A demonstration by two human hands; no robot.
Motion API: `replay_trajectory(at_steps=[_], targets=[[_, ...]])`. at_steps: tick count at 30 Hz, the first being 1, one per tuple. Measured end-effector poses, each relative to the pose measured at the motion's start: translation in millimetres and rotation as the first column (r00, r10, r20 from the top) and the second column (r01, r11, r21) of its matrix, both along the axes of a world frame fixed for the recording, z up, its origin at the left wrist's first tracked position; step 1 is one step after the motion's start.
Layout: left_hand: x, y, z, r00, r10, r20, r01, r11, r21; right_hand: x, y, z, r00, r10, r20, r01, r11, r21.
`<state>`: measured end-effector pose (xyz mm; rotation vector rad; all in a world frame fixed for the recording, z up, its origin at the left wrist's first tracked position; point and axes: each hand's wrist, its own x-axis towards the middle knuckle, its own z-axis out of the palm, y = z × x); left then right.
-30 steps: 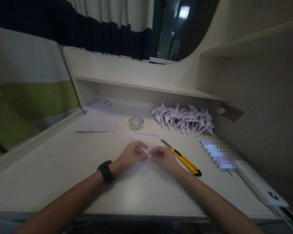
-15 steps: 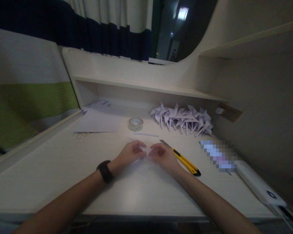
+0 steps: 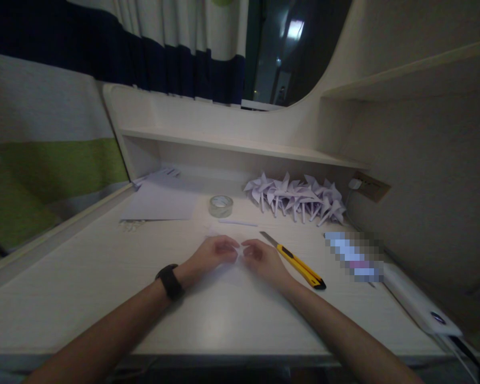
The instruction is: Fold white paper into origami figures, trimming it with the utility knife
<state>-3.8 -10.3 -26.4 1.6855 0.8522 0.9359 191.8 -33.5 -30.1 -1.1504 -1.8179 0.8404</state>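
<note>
My left hand (image 3: 214, 252) and my right hand (image 3: 264, 260) face each other over the middle of the desk, fingertips almost meeting. Between them is a piece of white paper (image 3: 240, 252), pinched in the fingers of both hands. A pale corner of it shows past my left fingers; its full shape is blurred against the white desktop. Just right of my right hand lies a yellow and black utility knife (image 3: 301, 264), blade out. Beyond my hands lie a thin white paper stick (image 3: 238, 222) and a roll of clear tape (image 3: 221, 206).
White paper pinwheels (image 3: 296, 197) are bunched at the back right. Sheets of white paper (image 3: 162, 200) lie at the back left, with small pale bits (image 3: 133, 226) by their edge. A blurred-out phone-like object (image 3: 352, 256) and a white power strip (image 3: 414, 301) are on the right.
Both hands stay at the same spot with the paper, their fingers shifting slightly. The whole view has tilted a little, so the surroundings sit slightly lower and further left.
</note>
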Motion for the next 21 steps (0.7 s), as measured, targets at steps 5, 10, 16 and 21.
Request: replay_trajectory(at_steps=[5, 10, 16, 21], targets=[[-3, -1, 3.8, 0.999, -0.033, 0.017, 0.033, 0.999, -0.039, 11, 7, 1.2, 0.998, 0.019, -0.063, -0.024, 0.997, -0.075], [-6, -3, 8.4, 0.998, 0.031, -0.045, -0.034, 0.998, -0.056, 15, 5, 3.3, 0.999, 0.033, 0.039, -0.035, 0.998, 0.051], [-11, 0, 13.5, 0.971, 0.216, -0.098, -0.209, 0.975, 0.080, 11, 0, 1.8, 0.968, -0.091, 0.235, 0.020, 0.958, 0.287], [-38, 16, 18.2, 0.779, 0.604, -0.168, -0.544, 0.785, 0.297, 15, 5, -1.4, 0.952, -0.118, 0.282, 0.044, 0.965, 0.257]])
